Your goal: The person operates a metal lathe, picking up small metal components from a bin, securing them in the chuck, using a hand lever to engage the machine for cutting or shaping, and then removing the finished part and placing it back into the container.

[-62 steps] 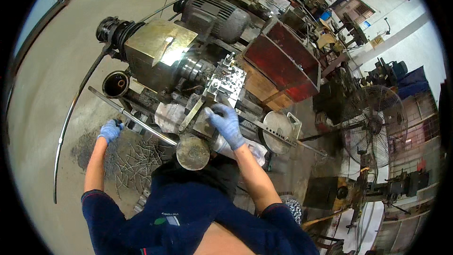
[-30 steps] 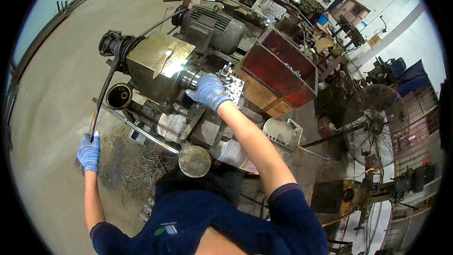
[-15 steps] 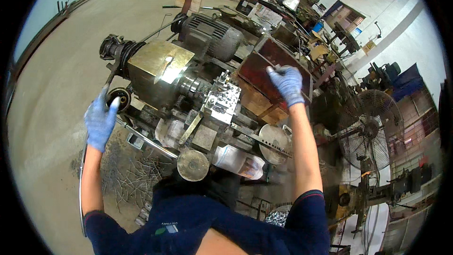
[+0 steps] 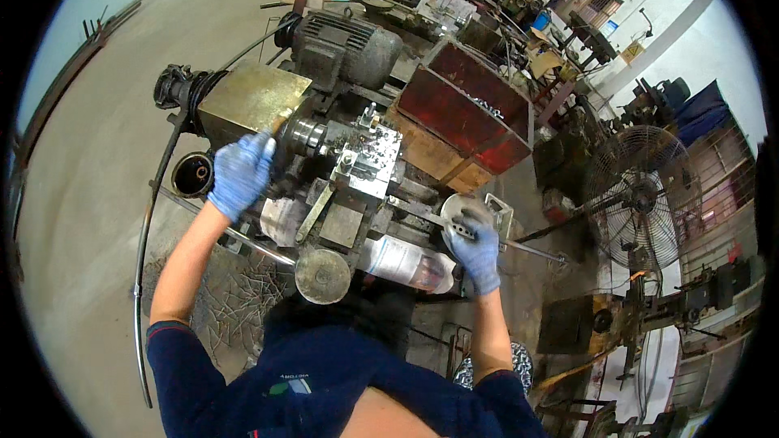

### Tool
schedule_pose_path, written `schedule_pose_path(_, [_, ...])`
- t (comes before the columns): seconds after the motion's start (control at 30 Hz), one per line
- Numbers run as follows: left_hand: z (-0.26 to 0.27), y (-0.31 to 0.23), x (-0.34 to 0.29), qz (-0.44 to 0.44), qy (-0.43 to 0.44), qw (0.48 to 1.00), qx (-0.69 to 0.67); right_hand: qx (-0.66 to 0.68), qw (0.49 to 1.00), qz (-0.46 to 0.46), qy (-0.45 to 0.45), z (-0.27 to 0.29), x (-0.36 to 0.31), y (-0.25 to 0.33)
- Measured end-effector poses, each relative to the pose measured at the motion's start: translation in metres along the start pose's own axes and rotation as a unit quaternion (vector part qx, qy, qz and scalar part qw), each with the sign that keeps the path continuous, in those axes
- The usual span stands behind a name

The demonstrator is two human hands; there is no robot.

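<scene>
A small, grimy bench lathe stands before me, with a brass-coloured headstock cover (image 4: 253,97), a bright spindle (image 4: 307,136) and a tool slide (image 4: 369,158) strewn with dark chips. My left hand (image 4: 240,178), in a blue glove, is beside the spindle, below the cover. Its fingers are drawn together, and what they hold, if anything, is hidden. A round black cup (image 4: 193,173) sits left of that hand. My right hand (image 4: 475,253), also gloved, is closed around the outer end of a flat metal bar with holes (image 4: 418,212). A pale round disc (image 4: 456,204) lies behind it.
A red metal box (image 4: 466,118) with small metal parts inside stands behind the slide. An electric motor (image 4: 345,49) is at the back. A round-topped post (image 4: 323,277) and a plastic bottle (image 4: 406,264) are near me. A caged fan (image 4: 641,195) stands at right.
My left hand has moved from the black cup rightward to the spindle. My right hand has come down from over the red box to the bar with holes. The view has shifted slightly.
</scene>
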State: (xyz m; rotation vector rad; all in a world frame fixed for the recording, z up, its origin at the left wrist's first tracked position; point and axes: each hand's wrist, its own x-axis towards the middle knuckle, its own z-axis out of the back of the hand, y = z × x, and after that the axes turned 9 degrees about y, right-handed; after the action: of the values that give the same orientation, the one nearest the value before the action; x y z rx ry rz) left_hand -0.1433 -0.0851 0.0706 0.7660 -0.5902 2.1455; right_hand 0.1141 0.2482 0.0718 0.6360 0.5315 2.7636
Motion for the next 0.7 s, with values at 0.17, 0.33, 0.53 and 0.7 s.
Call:
schedule_pose_path(0.17, [-0.031,-0.046,0.002,-0.005,0.062,0.995,-0.078,0.165,0.969,-0.182,0.042,-0.01,-0.054,-0.039])
schedule_pose_path(0.33, [-0.045,-0.053,-0.006,-0.003,0.138,0.989,-0.048,0.171,0.974,-0.152,-0.008,0.01,-0.059,-0.026])
schedule_pose_path(0.53, [-0.001,-0.045,-0.006,-0.022,0.03,0.999,-0.027,0.185,0.966,-0.183,-0.007,0.023,-0.074,-0.025])
schedule_pose_path(0.7, [0.02,0.001,0.021,0.024,-0.065,0.997,0.019,0.188,0.952,-0.233,-0.066,0.03,-0.108,-0.067])
